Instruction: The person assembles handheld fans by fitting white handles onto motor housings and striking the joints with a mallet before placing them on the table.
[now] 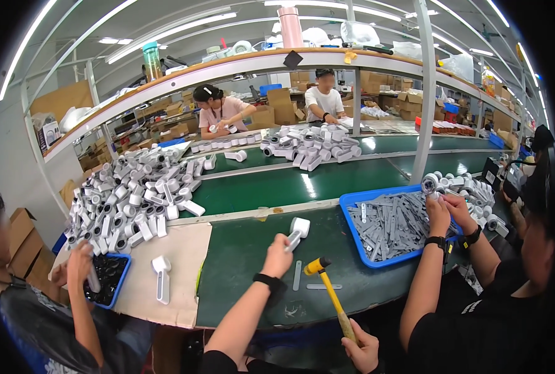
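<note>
My left hand is closed round the handle of a white handheld device with a round head, held over the green work surface. My right hand grips the wooden handle of a hammer near its lower end. The hammer's yellow and black head points up, to the right of my left hand. Two loose grey plastic strips lie near the hammer head, an upright one and a crosswise one. Another white device rests on the cardboard sheet at left.
A blue tray full of grey strips stands at right, beside a co-worker's hands. At left another person handles parts over a blue tray of black pieces. White devices are heaped behind it. A metal post rises beyond.
</note>
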